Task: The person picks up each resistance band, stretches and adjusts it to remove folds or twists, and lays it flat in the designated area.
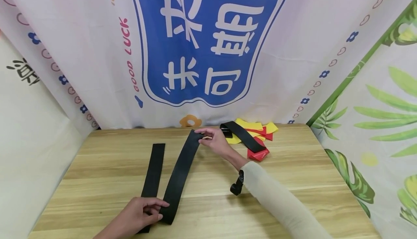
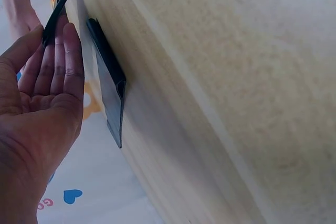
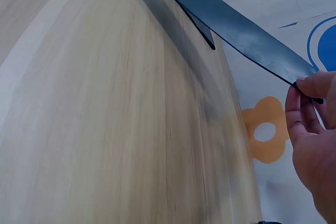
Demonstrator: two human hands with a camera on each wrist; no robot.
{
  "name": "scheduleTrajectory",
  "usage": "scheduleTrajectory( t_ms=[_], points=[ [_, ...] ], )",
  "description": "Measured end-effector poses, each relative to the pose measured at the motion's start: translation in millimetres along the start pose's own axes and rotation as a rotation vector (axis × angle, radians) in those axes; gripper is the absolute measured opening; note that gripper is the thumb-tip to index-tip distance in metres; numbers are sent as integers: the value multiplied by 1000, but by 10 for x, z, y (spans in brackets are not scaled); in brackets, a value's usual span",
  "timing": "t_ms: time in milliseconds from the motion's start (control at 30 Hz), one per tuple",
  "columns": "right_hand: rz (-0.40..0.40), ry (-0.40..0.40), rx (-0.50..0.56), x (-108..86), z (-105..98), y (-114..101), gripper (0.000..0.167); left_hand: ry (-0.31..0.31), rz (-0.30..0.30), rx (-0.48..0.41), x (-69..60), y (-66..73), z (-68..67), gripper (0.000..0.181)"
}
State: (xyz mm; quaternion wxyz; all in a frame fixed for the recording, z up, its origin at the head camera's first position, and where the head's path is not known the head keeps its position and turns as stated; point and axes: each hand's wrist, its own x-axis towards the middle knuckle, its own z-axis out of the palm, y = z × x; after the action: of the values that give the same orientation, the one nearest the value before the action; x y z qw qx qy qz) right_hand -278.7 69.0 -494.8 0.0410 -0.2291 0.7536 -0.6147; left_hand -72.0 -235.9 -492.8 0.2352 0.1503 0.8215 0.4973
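A long, flat black resistance band is stretched between both hands, slightly above the table. My left hand pinches its near end between thumb and fingers. At the far end, the thumb and fingertips of my right hand pinch the other end; the right wrist view also shows this held band raised off the wood. To its left a second black band lies lengthwise, its near part partly hidden behind my left hand. In the left wrist view that lying band has a folded, looped end.
At the back right, a third black band lies over a pile of yellow bands and red bands. The wooden table meets a printed curtain behind. A black strap circles my right wrist.
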Motion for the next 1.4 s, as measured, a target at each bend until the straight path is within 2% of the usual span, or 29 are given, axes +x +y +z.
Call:
scheduleTrajectory(
  t_ms=[300, 700, 933, 1067, 1167, 1300, 1400],
  points=[
    [55, 4, 16, 52, 182, 19, 32, -42, -47, -42, -25, -36, -6, 27],
    [28, -7, 6, 90, 405, 151, 23, -88, -44, -66, -65, -67, -11, 28],
    [12, -1, 0, 128, 496, 209, 25, -116, 4, -81, -73, -88, -28, 28],
    [32, -13, 2, 143, 543, 220, 26, -131, 36, -79, -75, -115, -42, 30],
    [43, -20, -1, 148, 571, 229, 27, -141, 75, -82, -56, -195, -44, 32],
    [33, -13, -15, 163, 609, 258, 27, -156, 148, -41, -16, -360, -53, 33],
    [34, -1, -33, 179, 640, 271, 27, -166, 178, -17, -10, -405, -64, 31]
  ],
)
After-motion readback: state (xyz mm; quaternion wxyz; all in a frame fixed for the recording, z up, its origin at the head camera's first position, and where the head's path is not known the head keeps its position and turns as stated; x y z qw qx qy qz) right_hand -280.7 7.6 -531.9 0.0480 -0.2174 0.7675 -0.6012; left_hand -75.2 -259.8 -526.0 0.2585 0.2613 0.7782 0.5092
